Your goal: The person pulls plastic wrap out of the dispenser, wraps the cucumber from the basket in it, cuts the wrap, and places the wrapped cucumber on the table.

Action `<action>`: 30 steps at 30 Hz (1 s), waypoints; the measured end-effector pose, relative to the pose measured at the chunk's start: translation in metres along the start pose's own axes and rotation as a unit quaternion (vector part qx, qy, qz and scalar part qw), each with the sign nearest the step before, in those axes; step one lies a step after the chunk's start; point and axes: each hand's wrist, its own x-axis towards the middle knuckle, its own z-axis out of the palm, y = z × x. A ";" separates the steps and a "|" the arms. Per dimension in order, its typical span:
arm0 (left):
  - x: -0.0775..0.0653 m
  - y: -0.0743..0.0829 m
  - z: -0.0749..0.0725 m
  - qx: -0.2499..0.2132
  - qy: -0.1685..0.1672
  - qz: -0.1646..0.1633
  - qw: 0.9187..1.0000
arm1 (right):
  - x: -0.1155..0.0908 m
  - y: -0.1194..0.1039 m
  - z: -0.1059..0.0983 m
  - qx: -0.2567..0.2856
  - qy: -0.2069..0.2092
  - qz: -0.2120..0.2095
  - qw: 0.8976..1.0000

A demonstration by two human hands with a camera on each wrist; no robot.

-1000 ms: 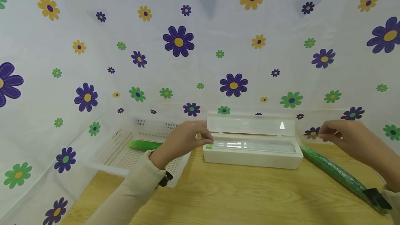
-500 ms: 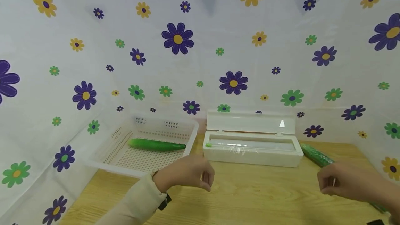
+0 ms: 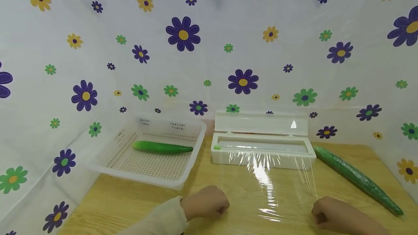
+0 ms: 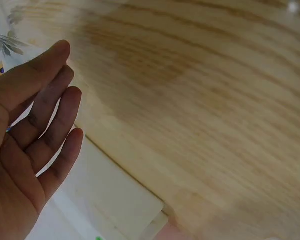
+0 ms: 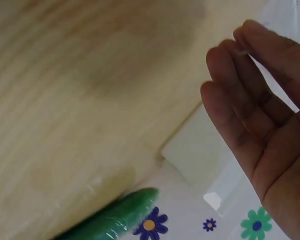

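A sheet of clear plastic wrap [image 3: 269,188] stretches from the white wrap dispenser [image 3: 261,159] toward the front of the table. My left hand [image 3: 207,202] pinches its left front corner between thumb and forefinger; in the left wrist view the other fingers of that hand [image 4: 32,130] are loosely bent. At the right front corner my right hand [image 3: 339,213] pinches the film; the right wrist view shows thumb and forefinger of this hand [image 5: 270,110] together. The dispenser's lid [image 3: 261,123] stands raised, with a roll inside and a small green piece [image 3: 217,147] at its left end.
A white perforated basket [image 3: 147,180] at the left holds one green cucumber [image 3: 163,147]. Another cucumber [image 3: 359,178], covered in shiny film, lies slantwise right of the dispenser. The wooden table [image 3: 130,206] meets a flower-printed sheet [image 3: 209,57] at the back and sides.
Both hands have come from beside the dispenser toward the front edge, drawing the plastic wrap out between them. The view has tilted slightly down. Dispenser, basket and cucumbers stay in place.
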 end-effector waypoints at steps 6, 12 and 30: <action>0.004 -0.002 0.003 0.026 0.007 0.012 1.000 | 0.006 -0.002 0.011 -0.031 0.003 0.065 0.997; 0.006 0.001 0.000 0.019 -0.013 0.003 1.000 | 0.009 -0.004 0.017 -0.065 0.035 0.061 0.995; -0.002 0.024 0.003 0.181 0.054 0.061 0.980 | 0.010 -0.016 0.027 -0.128 0.007 0.073 0.989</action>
